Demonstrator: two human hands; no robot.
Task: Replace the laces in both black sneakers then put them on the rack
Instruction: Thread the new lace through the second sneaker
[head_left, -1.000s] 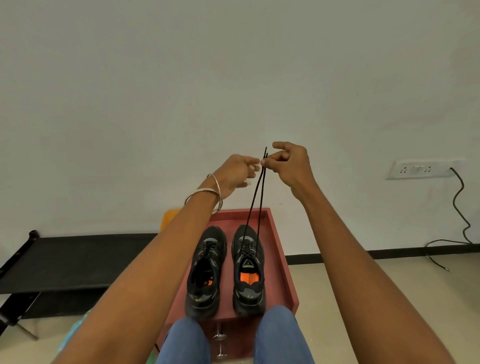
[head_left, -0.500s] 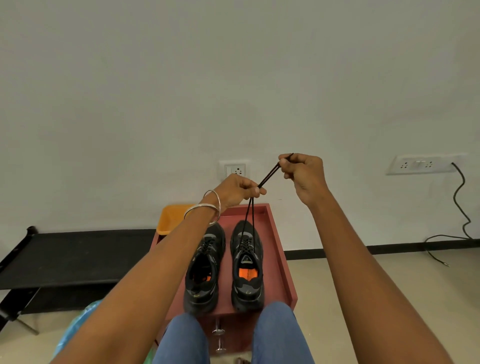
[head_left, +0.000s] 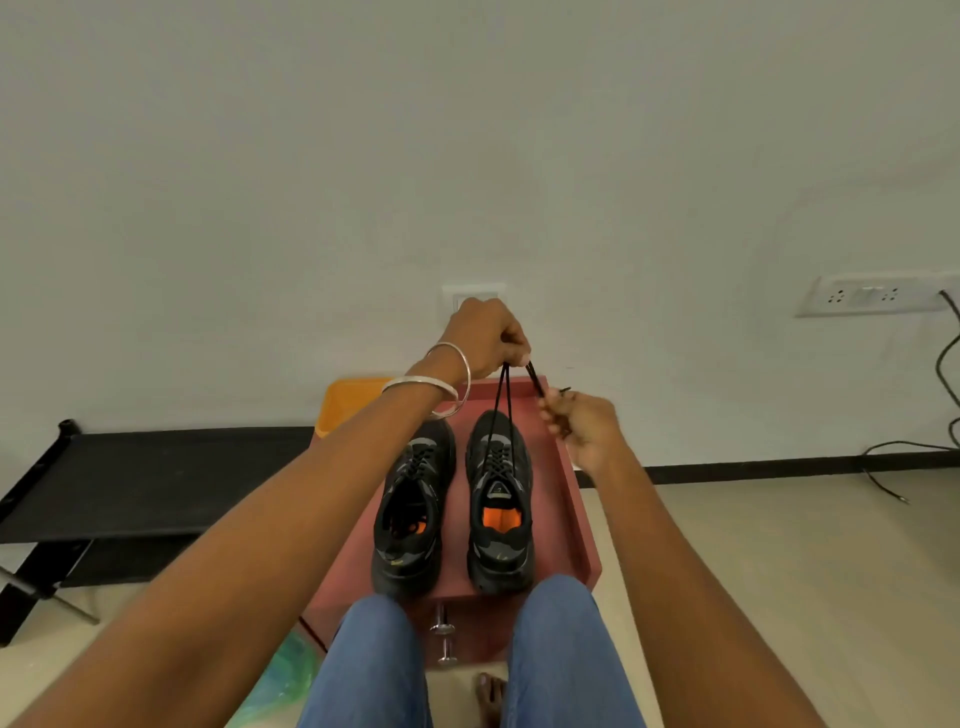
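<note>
Head view: left hand (head_left: 480, 338) pinches both lace (head_left: 503, 410) strands above the right sneaker (head_left: 500, 499); right hand (head_left: 582, 426) seemingly grips their ends. Uneven pulling could tip the sneaker.

We find no text, number or brand that we can read. The right sneaker (head_left: 500, 499) bears a small triangular emblem on its tongue, too small for us to make out. The left sneaker (head_left: 410, 512) has a faint yellowish mark near its heel, likewise unreadable. The wall socket plate (head_left: 868, 296) shows only holes and switches, no lettering.
</note>
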